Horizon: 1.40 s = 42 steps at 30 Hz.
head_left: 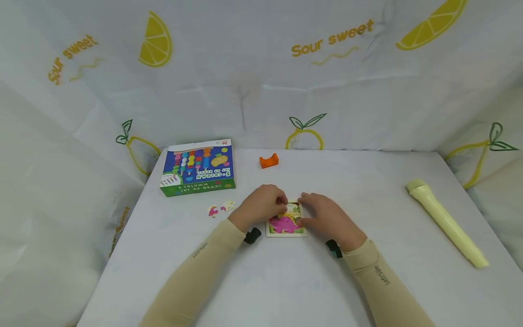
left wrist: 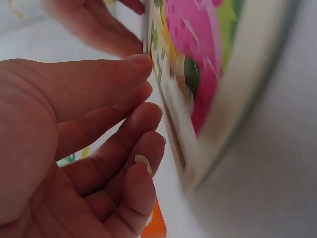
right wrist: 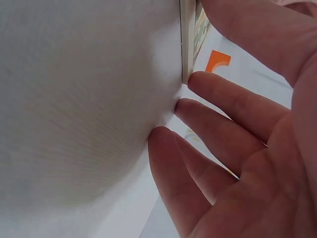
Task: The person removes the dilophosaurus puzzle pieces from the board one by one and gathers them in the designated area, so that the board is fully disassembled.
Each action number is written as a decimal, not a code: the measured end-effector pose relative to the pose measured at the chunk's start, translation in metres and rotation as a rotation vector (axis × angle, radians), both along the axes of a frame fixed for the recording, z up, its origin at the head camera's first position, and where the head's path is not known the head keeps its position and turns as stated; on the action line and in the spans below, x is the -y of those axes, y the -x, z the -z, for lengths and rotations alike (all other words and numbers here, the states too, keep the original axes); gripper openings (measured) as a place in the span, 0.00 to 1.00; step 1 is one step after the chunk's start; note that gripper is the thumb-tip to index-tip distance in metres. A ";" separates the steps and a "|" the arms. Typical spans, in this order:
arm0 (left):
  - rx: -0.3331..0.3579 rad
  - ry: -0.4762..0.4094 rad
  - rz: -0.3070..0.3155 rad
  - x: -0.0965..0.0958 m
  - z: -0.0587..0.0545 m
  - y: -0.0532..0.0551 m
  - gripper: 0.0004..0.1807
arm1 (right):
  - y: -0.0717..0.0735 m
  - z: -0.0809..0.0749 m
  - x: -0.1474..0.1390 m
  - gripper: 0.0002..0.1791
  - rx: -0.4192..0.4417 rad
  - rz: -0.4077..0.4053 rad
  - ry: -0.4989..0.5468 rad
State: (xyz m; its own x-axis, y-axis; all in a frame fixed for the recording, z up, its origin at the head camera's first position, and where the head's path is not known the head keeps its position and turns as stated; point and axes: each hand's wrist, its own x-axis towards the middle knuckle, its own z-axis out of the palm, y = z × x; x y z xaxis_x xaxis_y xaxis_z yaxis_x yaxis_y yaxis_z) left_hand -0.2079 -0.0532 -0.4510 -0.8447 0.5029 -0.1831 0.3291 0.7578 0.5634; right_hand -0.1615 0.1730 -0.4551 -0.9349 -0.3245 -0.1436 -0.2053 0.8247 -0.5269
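Forearms [head_left: 194,274] aslant, hands [head_left: 260,205] at dinosaur puzzle [head_left: 284,225]

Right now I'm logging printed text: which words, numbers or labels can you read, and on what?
"Sour sweet": cloth, repeated.
"5-COLUMN SET OF BEADS": box, front and, upside down, top.
"Let's Slim": left sleeve and right sleeve.
Other print on the box: too small to read.

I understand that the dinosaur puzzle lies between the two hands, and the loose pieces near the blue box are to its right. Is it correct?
Not quite: the loose pieces near the blue box are to the left of the dinosaur puzzle, as the head view shows. The puzzle does lie between left hand and right hand.
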 end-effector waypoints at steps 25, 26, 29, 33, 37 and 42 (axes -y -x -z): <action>-0.066 0.092 0.052 -0.031 -0.002 -0.001 0.18 | 0.001 -0.002 -0.001 0.37 -0.018 0.000 0.001; -0.064 0.095 0.048 -0.030 -0.001 -0.001 0.18 | 0.001 -0.002 0.000 0.37 -0.012 0.001 0.003; -0.067 0.099 0.045 -0.029 0.000 -0.002 0.17 | 0.001 -0.001 0.001 0.38 -0.004 0.001 0.003; -0.079 0.097 0.058 -0.030 -0.001 -0.003 0.16 | 0.001 0.000 0.002 0.38 -0.019 -0.003 -0.008; -0.085 0.104 0.062 -0.030 -0.002 -0.003 0.16 | 0.000 0.000 0.001 0.37 -0.025 -0.004 -0.006; -0.089 0.113 0.065 -0.031 -0.003 -0.004 0.17 | 0.000 -0.001 0.001 0.36 -0.035 -0.011 -0.002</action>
